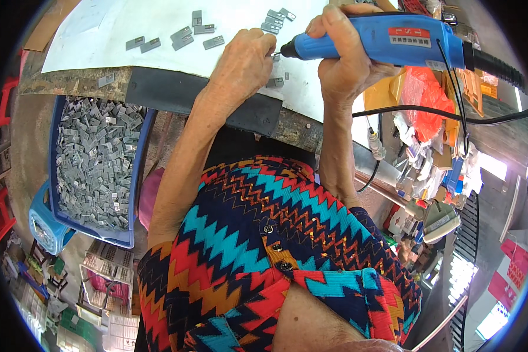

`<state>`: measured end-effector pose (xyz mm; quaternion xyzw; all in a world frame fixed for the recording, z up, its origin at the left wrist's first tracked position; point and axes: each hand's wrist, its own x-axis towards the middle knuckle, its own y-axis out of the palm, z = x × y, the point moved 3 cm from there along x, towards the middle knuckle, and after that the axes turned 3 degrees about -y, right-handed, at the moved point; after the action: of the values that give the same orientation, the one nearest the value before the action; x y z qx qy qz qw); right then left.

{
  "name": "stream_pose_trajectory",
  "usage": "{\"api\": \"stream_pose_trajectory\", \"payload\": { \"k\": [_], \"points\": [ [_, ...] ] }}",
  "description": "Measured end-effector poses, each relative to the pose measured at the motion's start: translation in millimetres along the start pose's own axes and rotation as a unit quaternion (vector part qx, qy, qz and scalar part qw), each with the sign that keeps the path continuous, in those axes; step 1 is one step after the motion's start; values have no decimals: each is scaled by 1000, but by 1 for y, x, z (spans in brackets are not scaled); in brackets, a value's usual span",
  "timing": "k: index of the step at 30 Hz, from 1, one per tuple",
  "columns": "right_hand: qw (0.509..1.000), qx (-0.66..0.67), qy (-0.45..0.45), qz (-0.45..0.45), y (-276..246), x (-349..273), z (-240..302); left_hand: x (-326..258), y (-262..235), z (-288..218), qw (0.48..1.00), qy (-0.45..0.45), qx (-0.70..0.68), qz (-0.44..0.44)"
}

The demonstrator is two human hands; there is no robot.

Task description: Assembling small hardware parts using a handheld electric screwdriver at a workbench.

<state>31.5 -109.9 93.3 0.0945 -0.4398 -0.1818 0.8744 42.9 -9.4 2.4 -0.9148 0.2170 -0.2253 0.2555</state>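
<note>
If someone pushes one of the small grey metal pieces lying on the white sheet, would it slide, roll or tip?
A small grey rectangular metal piece would probably slide, not roll: it looks flat and blocky. It seems light, since many fill the blue plastic bin. The white sheet looks smooth, so little grip.

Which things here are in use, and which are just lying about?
In use: blue rotary tool in right hand; small grey part pinched by left hand; grey parts on white sheet; blue crate of grey parts.
Lying about: red bag; clutter at right.
</note>
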Motion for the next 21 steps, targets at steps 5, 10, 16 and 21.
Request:
{"api": "stream_pose_trajectory", "payload": {
  "k": [5,10,16,21],
  "points": [
    [985,165,-56,11,-4,-2,1,1,2,4,1000,-6,-10,-1],
    [983,173,-65,26,-9,-2,-8,3,2,-1,1000,4,-13,-11],
    [982,-172,71,7,1,-3,12,-1,0,2,1000,-18,-9,-3],
    [998,-30,29,37,-6,-1,-10,2,1,0,1000,-16,-14,-12]
  ]
}}
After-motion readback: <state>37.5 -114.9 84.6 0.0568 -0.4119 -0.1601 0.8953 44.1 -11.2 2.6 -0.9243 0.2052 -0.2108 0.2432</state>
